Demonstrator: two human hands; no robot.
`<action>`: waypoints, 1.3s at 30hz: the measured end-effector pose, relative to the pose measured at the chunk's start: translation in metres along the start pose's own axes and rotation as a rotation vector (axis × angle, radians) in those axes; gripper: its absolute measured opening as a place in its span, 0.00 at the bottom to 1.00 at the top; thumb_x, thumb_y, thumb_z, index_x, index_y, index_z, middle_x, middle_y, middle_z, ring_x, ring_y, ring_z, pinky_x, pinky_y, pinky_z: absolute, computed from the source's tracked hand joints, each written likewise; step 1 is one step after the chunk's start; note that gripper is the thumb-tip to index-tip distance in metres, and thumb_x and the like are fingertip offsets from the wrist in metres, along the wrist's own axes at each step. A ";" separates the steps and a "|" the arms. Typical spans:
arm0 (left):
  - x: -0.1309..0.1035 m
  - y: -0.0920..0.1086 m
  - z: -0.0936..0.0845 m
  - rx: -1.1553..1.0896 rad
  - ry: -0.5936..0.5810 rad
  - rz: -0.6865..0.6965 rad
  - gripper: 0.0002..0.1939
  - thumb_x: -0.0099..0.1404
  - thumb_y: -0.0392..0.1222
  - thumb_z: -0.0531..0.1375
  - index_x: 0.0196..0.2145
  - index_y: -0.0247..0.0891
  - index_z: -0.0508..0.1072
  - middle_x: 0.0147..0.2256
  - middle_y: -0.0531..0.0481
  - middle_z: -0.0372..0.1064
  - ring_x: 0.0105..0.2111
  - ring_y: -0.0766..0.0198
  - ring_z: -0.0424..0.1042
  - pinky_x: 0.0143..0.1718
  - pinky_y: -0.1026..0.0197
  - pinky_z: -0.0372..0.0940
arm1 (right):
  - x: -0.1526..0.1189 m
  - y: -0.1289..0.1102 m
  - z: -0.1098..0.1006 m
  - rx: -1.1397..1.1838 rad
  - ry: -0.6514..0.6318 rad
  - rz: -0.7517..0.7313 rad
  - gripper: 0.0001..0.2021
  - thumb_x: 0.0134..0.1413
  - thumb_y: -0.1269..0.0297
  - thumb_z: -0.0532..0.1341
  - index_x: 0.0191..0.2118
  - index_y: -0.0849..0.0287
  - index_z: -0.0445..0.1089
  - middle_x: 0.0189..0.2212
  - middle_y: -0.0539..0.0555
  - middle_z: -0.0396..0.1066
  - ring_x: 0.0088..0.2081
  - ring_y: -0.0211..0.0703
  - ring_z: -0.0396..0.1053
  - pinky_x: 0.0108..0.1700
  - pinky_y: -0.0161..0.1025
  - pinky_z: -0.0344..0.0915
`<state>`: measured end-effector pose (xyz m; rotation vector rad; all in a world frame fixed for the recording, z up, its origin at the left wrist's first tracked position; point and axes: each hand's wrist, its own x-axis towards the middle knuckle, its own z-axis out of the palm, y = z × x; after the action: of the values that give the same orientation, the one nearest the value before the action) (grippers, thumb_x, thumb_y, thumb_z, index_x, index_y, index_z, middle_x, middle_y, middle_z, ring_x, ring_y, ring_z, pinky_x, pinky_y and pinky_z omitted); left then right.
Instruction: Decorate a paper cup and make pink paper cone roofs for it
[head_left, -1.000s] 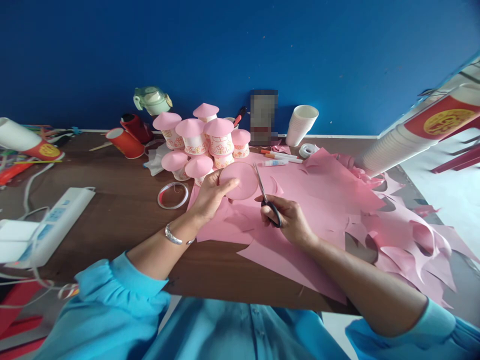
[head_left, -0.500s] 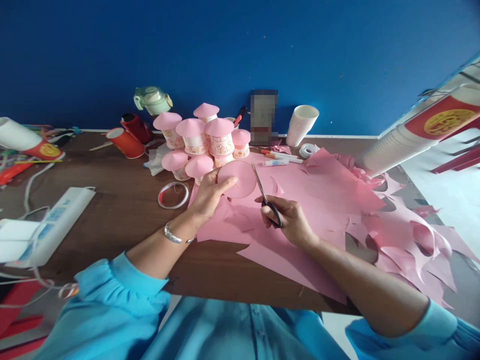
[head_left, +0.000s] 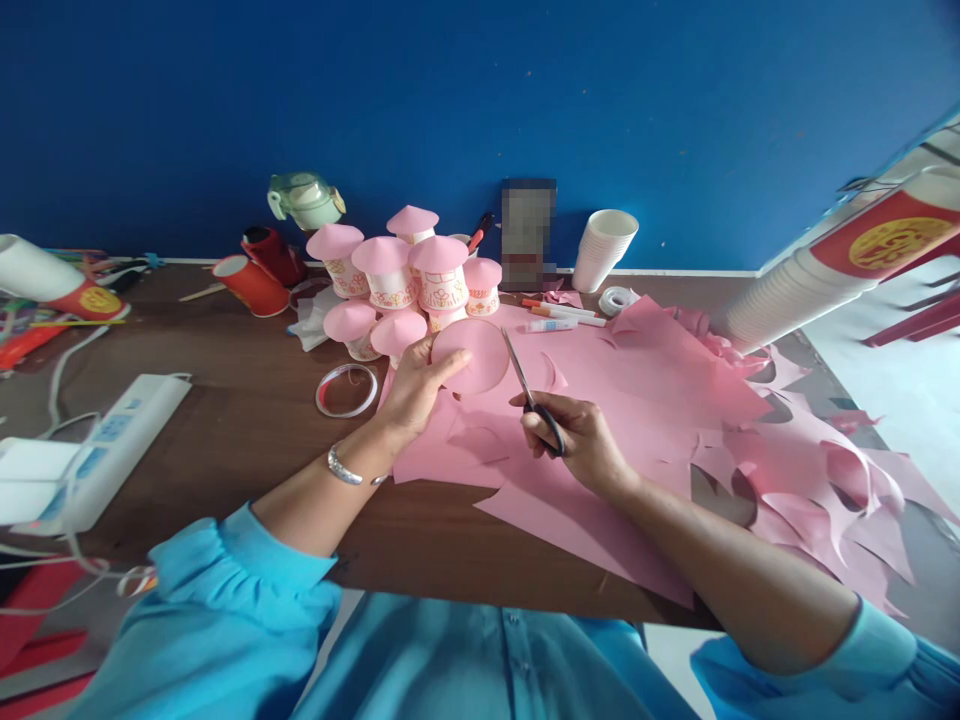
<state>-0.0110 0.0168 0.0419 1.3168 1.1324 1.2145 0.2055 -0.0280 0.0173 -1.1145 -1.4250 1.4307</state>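
Note:
My left hand (head_left: 417, 388) pinches a round pink paper disc (head_left: 484, 358) at its left edge, thumb on top. In my right hand (head_left: 574, 440) is a pair of scissors (head_left: 525, 375) with black handles, its blades pointing up and away from me. The blade tips stand just right of the disc, apart from it. Pink paper sheets (head_left: 622, 400) lie under both hands. Just behind the left hand stand several decorated paper cups with pink cone roofs (head_left: 384, 258), some stacked on others.
Pink scraps (head_left: 817, 490) heap at the right. A roll of tape (head_left: 346, 390) lies left of my left hand. Behind are markers (head_left: 570, 311), a glue stick (head_left: 551, 325), white cups (head_left: 604, 250) and a red cup (head_left: 250, 287). A power strip (head_left: 112, 450) lies at far left.
My left hand has shifted the disc very slightly left and up, a little farther from the scissors. My right hand and the scissors have stayed in place.

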 end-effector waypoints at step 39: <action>0.002 -0.006 -0.002 -0.185 -0.105 -0.117 0.15 0.56 0.47 0.72 0.38 0.36 0.80 0.36 0.49 0.79 0.37 0.58 0.75 0.42 0.58 0.69 | 0.001 0.002 -0.005 0.122 -0.046 0.051 0.26 0.51 0.44 0.72 0.45 0.62 0.75 0.22 0.48 0.69 0.24 0.37 0.65 0.29 0.37 0.62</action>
<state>-0.0127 0.0193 0.0358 1.1449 0.9837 1.1232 0.2104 -0.0260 0.0158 -1.0540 -1.3307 1.5668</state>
